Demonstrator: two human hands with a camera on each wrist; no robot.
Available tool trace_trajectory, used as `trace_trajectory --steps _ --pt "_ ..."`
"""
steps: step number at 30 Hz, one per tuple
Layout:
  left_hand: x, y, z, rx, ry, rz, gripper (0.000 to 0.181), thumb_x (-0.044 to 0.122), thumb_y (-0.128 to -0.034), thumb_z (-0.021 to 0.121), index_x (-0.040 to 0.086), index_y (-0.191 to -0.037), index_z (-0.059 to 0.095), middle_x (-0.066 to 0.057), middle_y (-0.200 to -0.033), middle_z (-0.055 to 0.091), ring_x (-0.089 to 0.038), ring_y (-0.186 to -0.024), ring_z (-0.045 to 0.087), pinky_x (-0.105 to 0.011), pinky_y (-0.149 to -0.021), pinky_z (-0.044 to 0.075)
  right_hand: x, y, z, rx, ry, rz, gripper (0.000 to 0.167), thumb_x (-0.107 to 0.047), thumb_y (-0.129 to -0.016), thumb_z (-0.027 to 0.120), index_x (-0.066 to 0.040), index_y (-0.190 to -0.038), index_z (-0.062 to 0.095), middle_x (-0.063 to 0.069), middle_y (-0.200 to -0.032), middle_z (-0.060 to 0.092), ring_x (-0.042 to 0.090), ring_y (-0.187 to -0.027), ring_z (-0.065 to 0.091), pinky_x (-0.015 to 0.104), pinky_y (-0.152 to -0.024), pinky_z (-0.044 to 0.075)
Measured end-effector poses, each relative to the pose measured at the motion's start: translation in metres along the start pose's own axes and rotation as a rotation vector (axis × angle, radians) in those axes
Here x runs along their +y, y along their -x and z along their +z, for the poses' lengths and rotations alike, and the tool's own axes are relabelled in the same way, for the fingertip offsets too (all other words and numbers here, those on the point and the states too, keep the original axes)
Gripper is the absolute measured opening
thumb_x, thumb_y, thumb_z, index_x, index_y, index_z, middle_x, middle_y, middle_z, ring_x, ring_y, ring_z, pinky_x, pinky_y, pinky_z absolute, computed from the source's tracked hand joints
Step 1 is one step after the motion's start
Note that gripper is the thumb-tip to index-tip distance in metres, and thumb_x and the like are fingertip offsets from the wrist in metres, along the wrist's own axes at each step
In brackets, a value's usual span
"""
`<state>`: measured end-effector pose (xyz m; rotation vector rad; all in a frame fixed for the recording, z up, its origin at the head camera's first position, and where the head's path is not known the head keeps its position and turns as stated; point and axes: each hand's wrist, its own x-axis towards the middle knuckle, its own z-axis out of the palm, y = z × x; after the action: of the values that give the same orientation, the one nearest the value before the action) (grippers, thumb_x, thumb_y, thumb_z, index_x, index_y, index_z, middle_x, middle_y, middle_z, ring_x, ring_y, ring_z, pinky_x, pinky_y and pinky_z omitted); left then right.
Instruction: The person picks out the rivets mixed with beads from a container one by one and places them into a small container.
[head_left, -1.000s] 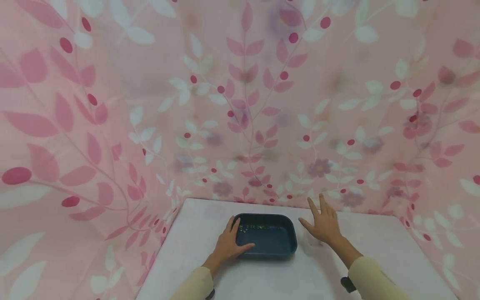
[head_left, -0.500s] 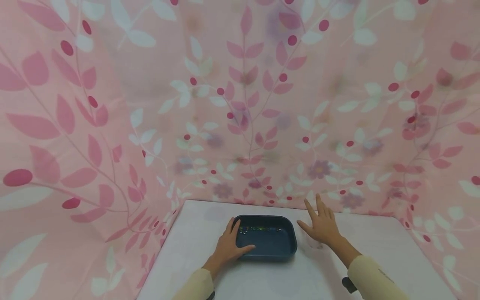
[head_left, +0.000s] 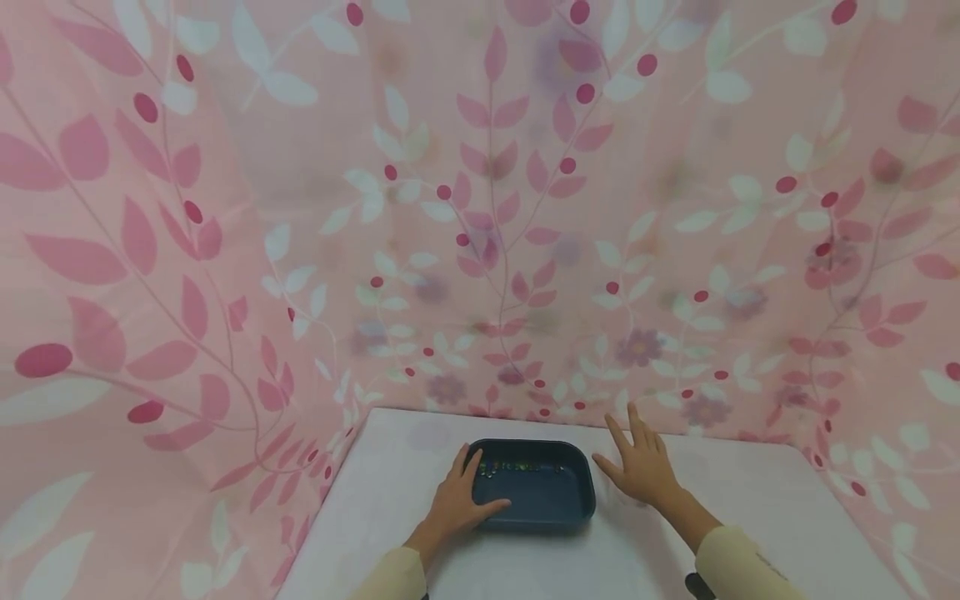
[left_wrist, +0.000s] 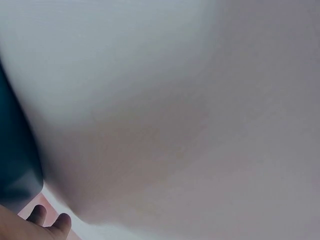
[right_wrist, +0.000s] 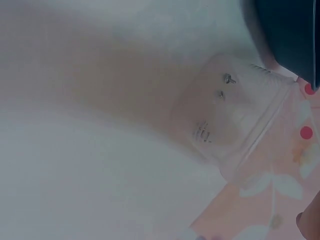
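A dark blue rectangular tray rests on the white table, with several small green, yellow and pale bits lying along its far inner side; their kind is too small to tell. My left hand rests at the tray's left end, fingers spread along the rim and thumb out over the near edge. In the left wrist view the tray's side shows beside two fingertips. To the right of the tray, my right hand has its fingers spread above a clear plastic container, which holds a few tiny metallic bits and is mostly hidden in the head view.
The white table ends at a pink curtain printed with leaves and flowers, which also runs along the left and right sides. In the right wrist view the container stands close to the tray's corner.
The head view has tilted up slightly, so everything sits a little lower. My right hand has drifted slightly left toward the tray; my left hand stays at the tray's end.
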<state>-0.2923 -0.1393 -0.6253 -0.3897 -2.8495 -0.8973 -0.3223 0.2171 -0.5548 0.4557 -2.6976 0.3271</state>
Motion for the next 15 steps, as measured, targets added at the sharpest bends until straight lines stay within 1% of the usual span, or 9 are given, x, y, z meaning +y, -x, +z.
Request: trace_trajectory --steps 4,9,11,15 --pt "0.0 0.0 -0.001 -0.014 -0.018 -0.003 0.109 0.075 -0.0748 0.066 0.013 -0.156 0.03 -0.018 -0.163 0.02 -0.042 -0.134 0.047 -0.064 -0.092 0.046 -0.002 0.001 0.002 0.005 -0.019 -0.003 0.079 -0.048 -0.089 0.067 -0.011 -0.153 0.036 0.03 -0.16 0.017 0.052 -0.136 0.036 0.069 -0.104 0.032" --pt "0.0 -0.002 -0.002 -0.004 -0.005 -0.016 0.108 0.077 -0.0744 0.066 0.015 -0.156 0.029 -0.017 -0.164 0.019 -0.041 -0.135 0.046 -0.063 -0.094 0.045 -0.002 -0.001 0.007 0.012 -0.057 -0.004 0.081 -0.048 -0.09 0.066 -0.013 -0.154 0.033 0.03 -0.16 0.015 0.052 -0.137 0.034 0.071 -0.105 0.028" --pt "-0.001 -0.003 -0.001 0.007 -0.006 -0.011 0.109 0.076 -0.0741 0.066 0.015 -0.156 0.03 -0.018 -0.163 0.02 -0.041 -0.134 0.047 -0.063 -0.094 0.046 -0.002 -0.001 0.009 0.02 -0.069 -0.006 0.081 -0.048 -0.089 0.068 -0.013 -0.154 0.034 0.03 -0.16 0.016 0.052 -0.137 0.034 0.072 -0.105 0.027" --pt "-0.002 -0.001 0.002 0.014 -0.03 -0.001 0.108 0.076 -0.0738 0.067 0.015 -0.155 0.031 -0.018 -0.162 0.021 -0.041 -0.132 0.048 -0.063 -0.092 0.047 -0.003 0.003 0.017 0.031 -0.061 -0.014 0.082 -0.048 -0.087 0.069 -0.012 -0.153 0.035 0.03 -0.16 0.016 0.052 -0.134 0.038 0.071 -0.102 0.03"
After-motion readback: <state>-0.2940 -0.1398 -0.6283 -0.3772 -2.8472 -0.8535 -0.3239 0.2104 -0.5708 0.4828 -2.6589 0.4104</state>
